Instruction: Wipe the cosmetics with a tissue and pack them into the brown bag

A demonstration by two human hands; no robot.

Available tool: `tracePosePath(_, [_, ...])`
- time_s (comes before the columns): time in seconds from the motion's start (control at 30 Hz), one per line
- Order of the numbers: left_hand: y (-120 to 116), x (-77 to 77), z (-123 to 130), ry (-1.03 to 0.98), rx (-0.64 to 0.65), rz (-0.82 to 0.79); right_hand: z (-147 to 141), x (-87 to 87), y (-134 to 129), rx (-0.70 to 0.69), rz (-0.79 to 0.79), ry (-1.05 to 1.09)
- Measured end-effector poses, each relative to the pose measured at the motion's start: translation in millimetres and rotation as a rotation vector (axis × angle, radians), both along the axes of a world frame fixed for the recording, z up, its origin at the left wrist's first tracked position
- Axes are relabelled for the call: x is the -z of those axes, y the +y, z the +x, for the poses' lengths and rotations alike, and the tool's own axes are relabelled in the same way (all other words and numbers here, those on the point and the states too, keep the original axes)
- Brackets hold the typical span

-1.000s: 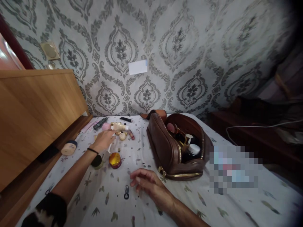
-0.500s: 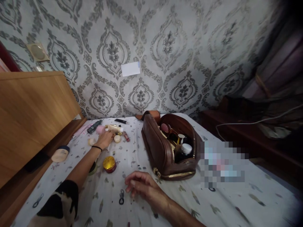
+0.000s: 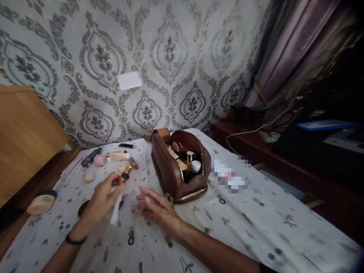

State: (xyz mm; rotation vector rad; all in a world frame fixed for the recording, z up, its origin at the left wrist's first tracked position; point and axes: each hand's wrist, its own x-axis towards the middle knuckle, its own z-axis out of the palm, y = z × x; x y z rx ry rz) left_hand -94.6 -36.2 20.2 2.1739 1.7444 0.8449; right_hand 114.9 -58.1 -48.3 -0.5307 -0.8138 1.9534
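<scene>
My left hand (image 3: 102,199) is closed round a small gold and dark lipstick-like tube (image 3: 126,173), which sticks up past the fingertips. A white strip (image 3: 115,213), perhaps a tissue, hangs below the same hand. Open and with nothing in it, my right hand (image 3: 162,212) hovers over the patterned sheet with fingers spread. It is just in front of a brown cosmetics bag (image 3: 162,163). The bag stands unzipped, and inside are a white-capped dark bottle (image 3: 196,165), a gold-capped bottle (image 3: 189,156) and a pink round item (image 3: 175,146). A dark red jar is mostly hidden behind my left hand.
On the sheet at left lie a cream tube (image 3: 118,156), a pink jar (image 3: 99,160), a dark green tube (image 3: 91,157), a small cream jar (image 3: 89,176) and a dark-lidded tub (image 3: 42,203). A black pencil (image 3: 127,145) lies near the wall. A wooden panel (image 3: 28,132) borders the left.
My left hand has picked up the gold tube from among the cosmetics and drawn it back toward me. The white strip now shows. The view has swung right; my right hand remains open.
</scene>
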Motion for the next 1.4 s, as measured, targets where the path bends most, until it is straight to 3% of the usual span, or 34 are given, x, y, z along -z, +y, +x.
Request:
tracePosePath(0.1, [-37, 19.1, 41, -0.019, 0.120, -0.011, -1, -2.7, -1, 0.034, 0.014, 0.020])
tracePosePath(0.23, [-49, 30.6, 64, 0.080, 0.162, -0.068, 0, -1.0, -2, 0.058, 0.007, -0.047])
tracePosePath(0.37, [-40, 8.7, 56, 0.097, 0.228, -0.172, 0, 4.7, 0, 0.055, -0.017, -0.100])
tracePosePath(0.5, [-36, -10.8, 54, -0.040, 0.118, -0.066, 0, 3.5, 0, 0.000, 0.073, -0.181])
tracePosePath(0.57, [-37, -8.2, 61, -0.101, 0.129, 0.066, 0, 0.5, -2, -0.021, 0.178, -0.227])
tracePosePath(0.7, [-38, 14.9, 77, -0.043, 0.306, 0.212, 1, 0.3, -6, -0.088, 0.408, -0.297])
tracePosePath(0.87, [-42, 29.1, 79, -0.001, 0.232, 0.294, 1, 8.7, -7, -0.101, 0.637, -0.490])
tracePosePath(1.07, [-51, 20.8, 74, -0.149, 0.248, 0.174, 2, 3.9, -12, 0.083, 0.885, -0.745])
tracePosePath(1.23, [-56, 20.9, 71, -0.255, 0.194, 0.063, 4, 9.2, -13, 0.152, 0.961, -0.923])
tracePosePath(1.4, [-59, 19.2, 73, -0.307, 0.163, 0.073, 6, 13.5, -12, 0.197, 1.021, -1.001])
